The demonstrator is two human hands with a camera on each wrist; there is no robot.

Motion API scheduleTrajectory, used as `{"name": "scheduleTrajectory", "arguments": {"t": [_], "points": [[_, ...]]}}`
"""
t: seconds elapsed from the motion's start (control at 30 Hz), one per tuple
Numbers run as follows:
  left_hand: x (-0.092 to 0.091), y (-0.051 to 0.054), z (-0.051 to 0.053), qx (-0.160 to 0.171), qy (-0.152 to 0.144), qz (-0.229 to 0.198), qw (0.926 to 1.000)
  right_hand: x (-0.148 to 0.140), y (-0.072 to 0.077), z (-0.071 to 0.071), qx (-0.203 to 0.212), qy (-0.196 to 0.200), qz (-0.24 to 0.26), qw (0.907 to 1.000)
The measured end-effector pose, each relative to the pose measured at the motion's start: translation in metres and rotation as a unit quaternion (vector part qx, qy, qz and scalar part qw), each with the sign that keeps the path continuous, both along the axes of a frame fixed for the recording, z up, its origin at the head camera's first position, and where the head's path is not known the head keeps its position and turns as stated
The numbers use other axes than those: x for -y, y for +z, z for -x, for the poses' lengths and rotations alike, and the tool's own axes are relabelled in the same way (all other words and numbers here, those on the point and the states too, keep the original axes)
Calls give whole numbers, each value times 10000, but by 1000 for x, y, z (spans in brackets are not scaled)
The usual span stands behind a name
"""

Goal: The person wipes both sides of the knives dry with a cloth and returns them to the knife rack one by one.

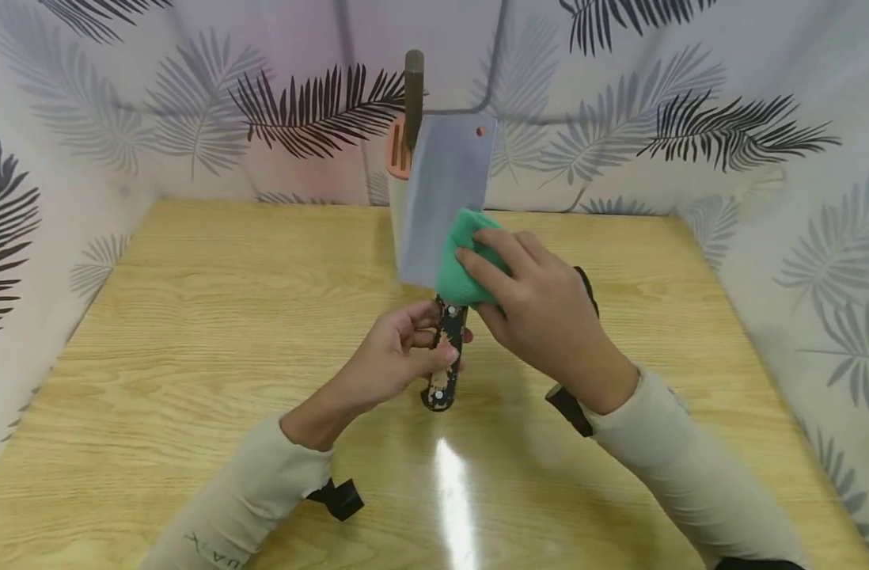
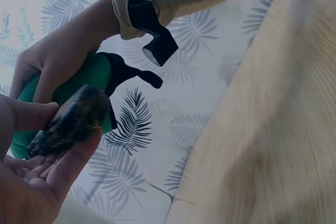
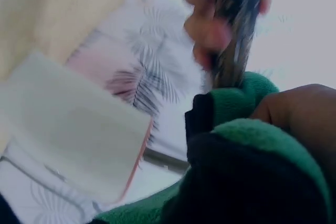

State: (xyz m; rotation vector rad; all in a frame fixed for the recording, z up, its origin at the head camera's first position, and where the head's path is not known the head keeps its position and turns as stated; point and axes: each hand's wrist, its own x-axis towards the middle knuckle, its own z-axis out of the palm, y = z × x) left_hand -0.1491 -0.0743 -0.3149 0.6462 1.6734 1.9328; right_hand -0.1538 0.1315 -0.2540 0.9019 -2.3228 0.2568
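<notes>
A cleaver [image 1: 445, 174] is held up over the table, its broad grey blade upward and its worn black handle [image 1: 452, 324] toward me. My left hand [image 1: 392, 352] grips that handle, thumb on top. In my right hand [image 1: 544, 309] is a green cloth [image 1: 454, 265], pressed against the lower blade just above the handle, covering that corner. From the left wrist, the handle [image 2: 79, 116] shows end-on between thumb and fingers, with the cloth [image 2: 89, 80] behind. Folds of the cloth [image 3: 252, 129], with dark parts, fill the lower right wrist view.
Behind the blade, partly hidden, stands a white knife block [image 1: 397, 202] with an orange slotted top; a dark handle [image 1: 414, 91] sticks up from it. The wooden table [image 1: 228, 317] is bordered by leaf-patterned fabric [image 1: 584, 103] at the back and sides.
</notes>
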Motion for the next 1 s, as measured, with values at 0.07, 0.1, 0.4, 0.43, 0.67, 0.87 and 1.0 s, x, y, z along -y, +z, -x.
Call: {"name": "scheduleTrajectory", "arguments": {"t": [0.07,0.1,0.4,0.43,0.67,0.87,1.0], "points": [[-1,0,-1,45,137,222,9996,4,-5,-3,80,113,-87,9999],[-2,0,-2,64,202,356,9991,5,-6,-4,124,141,-127,9997],[-4,2,-5,441,430,604,9963,4,7,26,442,-516,22,9977],[-4,2,-5,440,385,573,9966,1,9,31,501,-612,142,9968],[-4,0,-1,377,142,488,9980,-3,-1,24,680,-290,13,9973],[-3,-1,3,360,337,529,9974,5,-6,1,376,261,-115,9989],[-4,0,3,263,365,584,9973,10,-3,-8,-126,310,112,9994]]}}
